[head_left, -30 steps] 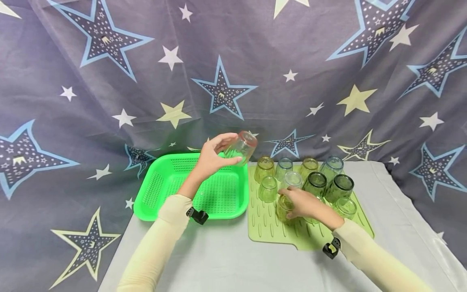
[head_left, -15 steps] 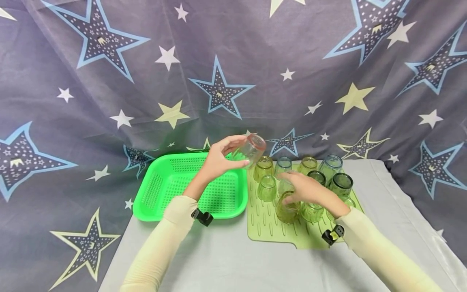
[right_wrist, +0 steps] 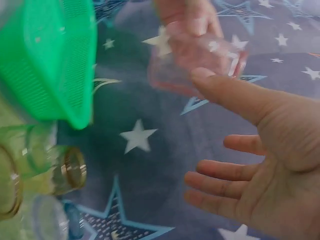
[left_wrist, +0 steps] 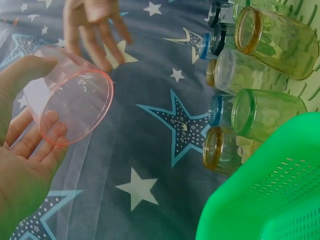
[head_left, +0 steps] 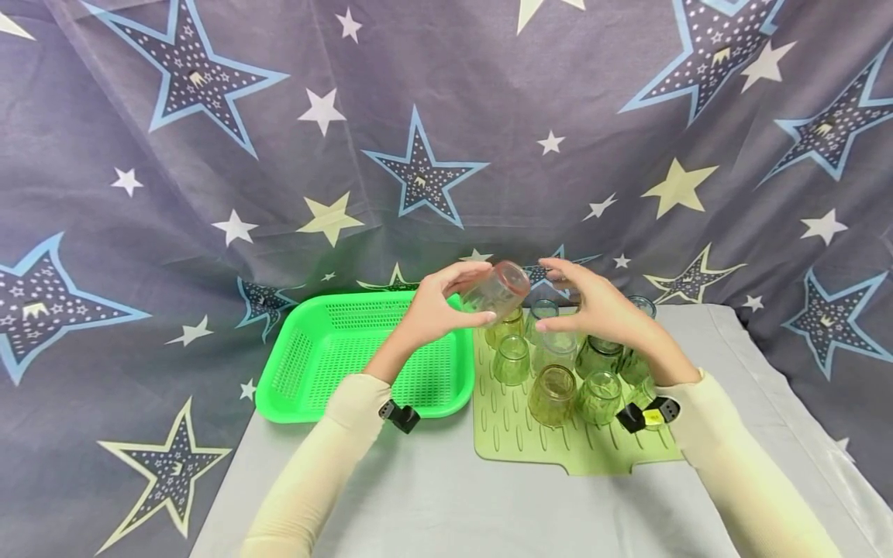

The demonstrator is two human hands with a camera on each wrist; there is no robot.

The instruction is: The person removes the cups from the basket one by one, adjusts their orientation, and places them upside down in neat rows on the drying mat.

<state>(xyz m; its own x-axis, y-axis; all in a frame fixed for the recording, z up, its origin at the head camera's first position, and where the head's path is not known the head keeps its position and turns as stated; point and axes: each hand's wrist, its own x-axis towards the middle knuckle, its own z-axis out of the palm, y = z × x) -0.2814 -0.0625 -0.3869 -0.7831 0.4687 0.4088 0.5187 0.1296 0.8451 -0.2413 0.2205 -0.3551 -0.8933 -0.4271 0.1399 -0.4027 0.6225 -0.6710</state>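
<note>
A clear, pink-tinted drinking glass [head_left: 497, 293] is held in the air by my left hand [head_left: 436, 310], thumb on one side and fingers on the other. It tilts to the right, above the gap between the basket and the mat. My right hand [head_left: 603, 314] is raised beside the glass with fingers and thumb spread apart, holding nothing. In the right wrist view, the right thumb overlaps the pink glass [right_wrist: 185, 60]; contact is unclear. Below the hands, an amber glass [head_left: 553, 399] and a small green glass [head_left: 512, 360] stand upside down on a green drying mat [head_left: 519, 446].
A green perforated basket [head_left: 277, 380] stands left of the mat. More glasses share the mat, including a dark one [head_left: 596, 358] and another green one [head_left: 598, 399]; the right arm partly hides some. A star-patterned curtain [head_left: 460, 93] hangs behind the pale table [head_left: 446, 488].
My right hand has left the area by the amber glass and risen toward the pink-tinted glass. My left hand has carried that glass slightly right and tilted it further.
</note>
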